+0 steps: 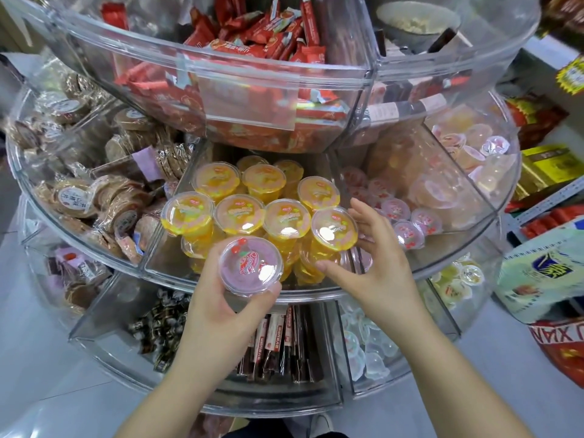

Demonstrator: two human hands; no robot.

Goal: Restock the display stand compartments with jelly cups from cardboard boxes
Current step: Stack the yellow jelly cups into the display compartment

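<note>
At the stand's (316, 297) front rim, the left hand (218, 298) grips a pink jelly cup (251, 267). The right hand (376, 257), fingers spread, touches a yellow cup (333, 229).

Shop interior, looks like. Pale grey glossy floor (47, 358) fills the lower left of the frame and shows again at lower right, catching soft overhead light. Along the right edge there's a grey metal shelf unit (550, 197) packed with red and yellow packets. At lower right sits a pale green printed bag (543, 279). Upper left corner is a blurry beige wall (12, 23).
</note>
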